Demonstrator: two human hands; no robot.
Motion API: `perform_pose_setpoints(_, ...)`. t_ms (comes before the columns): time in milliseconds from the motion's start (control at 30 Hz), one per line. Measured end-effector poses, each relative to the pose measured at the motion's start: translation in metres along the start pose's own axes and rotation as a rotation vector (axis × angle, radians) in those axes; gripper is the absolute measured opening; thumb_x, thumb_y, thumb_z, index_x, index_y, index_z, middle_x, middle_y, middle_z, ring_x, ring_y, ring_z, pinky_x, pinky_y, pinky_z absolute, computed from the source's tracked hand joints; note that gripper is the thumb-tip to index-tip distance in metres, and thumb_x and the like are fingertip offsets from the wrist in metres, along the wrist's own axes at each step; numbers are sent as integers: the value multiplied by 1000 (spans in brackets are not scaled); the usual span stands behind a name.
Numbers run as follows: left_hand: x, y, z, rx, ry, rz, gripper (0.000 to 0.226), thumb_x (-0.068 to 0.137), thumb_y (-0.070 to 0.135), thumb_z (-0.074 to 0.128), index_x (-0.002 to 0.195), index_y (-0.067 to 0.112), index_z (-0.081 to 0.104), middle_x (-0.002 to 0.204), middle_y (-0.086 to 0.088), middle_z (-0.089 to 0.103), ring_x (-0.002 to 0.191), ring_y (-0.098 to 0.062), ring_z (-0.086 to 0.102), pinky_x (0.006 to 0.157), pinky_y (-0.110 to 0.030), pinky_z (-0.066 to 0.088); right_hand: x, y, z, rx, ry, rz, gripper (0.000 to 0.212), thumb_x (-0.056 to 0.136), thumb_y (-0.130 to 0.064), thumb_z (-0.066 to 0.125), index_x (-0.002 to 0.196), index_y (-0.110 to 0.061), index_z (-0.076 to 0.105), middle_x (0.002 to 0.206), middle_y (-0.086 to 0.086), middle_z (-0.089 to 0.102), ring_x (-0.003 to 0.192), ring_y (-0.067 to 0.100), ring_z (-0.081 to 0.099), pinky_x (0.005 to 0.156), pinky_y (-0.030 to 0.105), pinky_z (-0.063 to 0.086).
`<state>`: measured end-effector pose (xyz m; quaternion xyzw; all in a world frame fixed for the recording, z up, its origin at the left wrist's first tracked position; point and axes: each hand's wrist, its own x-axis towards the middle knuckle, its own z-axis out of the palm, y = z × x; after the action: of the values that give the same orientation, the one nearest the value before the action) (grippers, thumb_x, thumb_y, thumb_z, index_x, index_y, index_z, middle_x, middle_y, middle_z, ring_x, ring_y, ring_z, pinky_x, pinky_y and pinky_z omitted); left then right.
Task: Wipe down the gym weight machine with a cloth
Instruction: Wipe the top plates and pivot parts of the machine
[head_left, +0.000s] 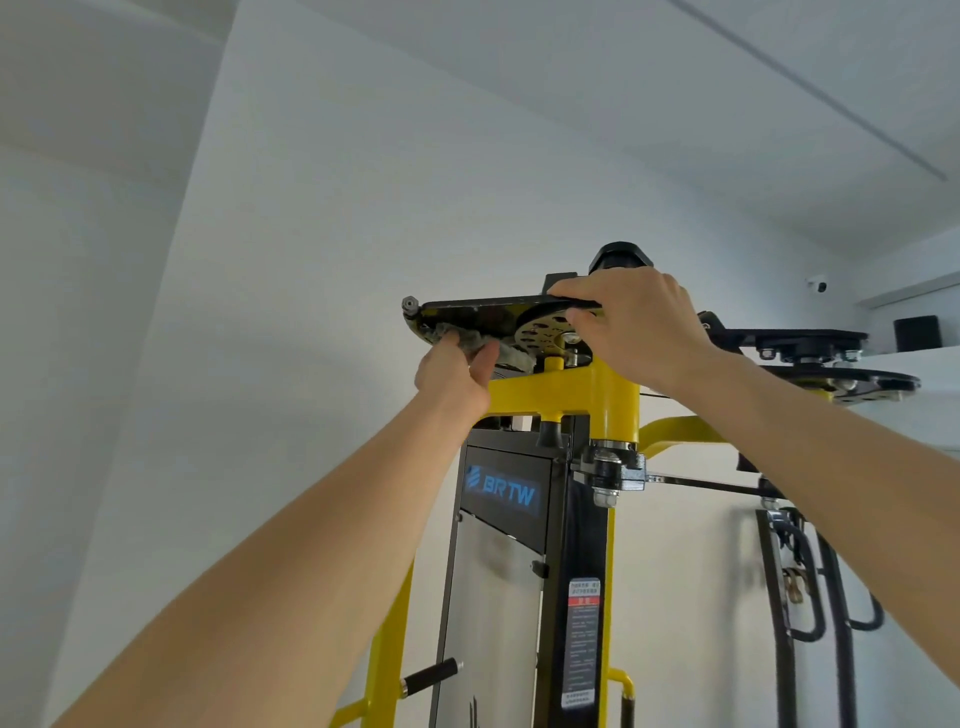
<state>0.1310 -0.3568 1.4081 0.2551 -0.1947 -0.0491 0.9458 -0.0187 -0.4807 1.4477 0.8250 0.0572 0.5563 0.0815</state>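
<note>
Cloth (511, 357): soft, light; my left grip (454, 371) pinched it bunched under the plate (483, 312). My right grip (639, 327) curled round the stiff plate edge.

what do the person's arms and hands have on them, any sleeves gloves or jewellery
Nothing is worn that shows. The left forearm and right forearm are bare to the frame edge, no sleeve in view. The left hand and right hand have no gloves, and no watch, band or ring is visible.
</note>
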Motion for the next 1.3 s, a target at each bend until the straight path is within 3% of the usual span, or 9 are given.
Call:
perform_pose_setpoints(67, -2, -4, 1, 12, -10, 6, 33, 91, 15, 72, 121, 10, 58, 111, -7, 71, 102, -23, 68, 87, -38, 62, 0, -1, -1, -1, 0, -2, 35, 103, -27, 49, 134, -37, 61, 124, -4, 69, 115, 24, 60, 91, 37, 46)
perform_pose_setpoints(233, -10, 0, -1, -96, -33, -9, 34, 96, 31, 69, 125, 16, 62, 115, -3, 74, 108, -19, 65, 89, -32, 56, 0, -1, 1, -5, 9, -3, 34, 103, -28, 49, 133, -37, 62, 124, -5, 69, 116, 24, 60, 91, 36, 47)
perform_pose_setpoints(600, -25, 6, 3, -250, -149, -17, 29, 99, 22, 65, 125, 11, 58, 119, -14, 68, 116, -36, 63, 98, -50, 55, -2, -2, 0, -15, 10, 16, 35, 102, -26, 49, 133, -36, 62, 122, -3, 70, 113, 25, 60, 94, 38, 45)
perform_pose_setpoints(900, 2, -13, 7, -143, -19, -39, 34, 92, 18, 74, 123, 13, 62, 109, -9, 72, 84, -25, 76, 74, -34, 64, -2, -5, -3, -34, 4, 7, 34, 102, -24, 47, 128, -36, 65, 115, -1, 71, 106, 27, 60, 85, 36, 44)
perform_pose_setpoints(1033, 21, -23, -1, -24, -108, 32, 43, 105, 11, 54, 146, 3, 45, 99, 3, 62, 72, 8, 71, 63, -9, 54, -2, -5, -1, -34, 15, 9, 34, 102, -23, 48, 128, -35, 65, 115, -1, 72, 106, 26, 62, 90, 38, 46)
perform_pose_setpoints(1100, 32, -29, -5, -3, -122, 32, 49, 106, 9, 47, 151, -4, 34, 104, 2, 57, 102, 1, 67, 71, -12, 55, -3, -6, 0, -33, 29, 11, 34, 102, -23, 47, 129, -35, 65, 115, -2, 72, 107, 25, 62, 91, 38, 45)
perform_pose_setpoints(1167, 53, -34, -3, -22, -83, -8, 47, 106, 14, 47, 151, 3, 36, 129, -6, 57, 129, -18, 56, 74, -12, 56, -3, -7, 1, -29, 38, 15, 33, 102, -23, 48, 128, -34, 66, 117, -2, 72, 109, 25, 62, 92, 38, 46)
perform_pose_setpoints(1233, 69, -40, -3, 111, -2, 51, 41, 106, 25, 48, 144, 11, 42, 137, -9, 56, 128, -26, 58, 78, -19, 58, -4, -8, 0, -31, 35, 20, 33, 102, -21, 48, 126, -33, 67, 116, -1, 72, 109, 25, 62, 92, 39, 47)
perform_pose_setpoints(1300, 89, -48, -4, 37, -2, -92, 43, 103, 32, 53, 142, 14, 47, 138, -13, 57, 125, -30, 61, 83, -28, 60, -5, -10, 0, -38, 36, 24, 33, 102, -20, 48, 126, -32, 67, 116, -1, 73, 110, 25, 62, 95, 40, 46)
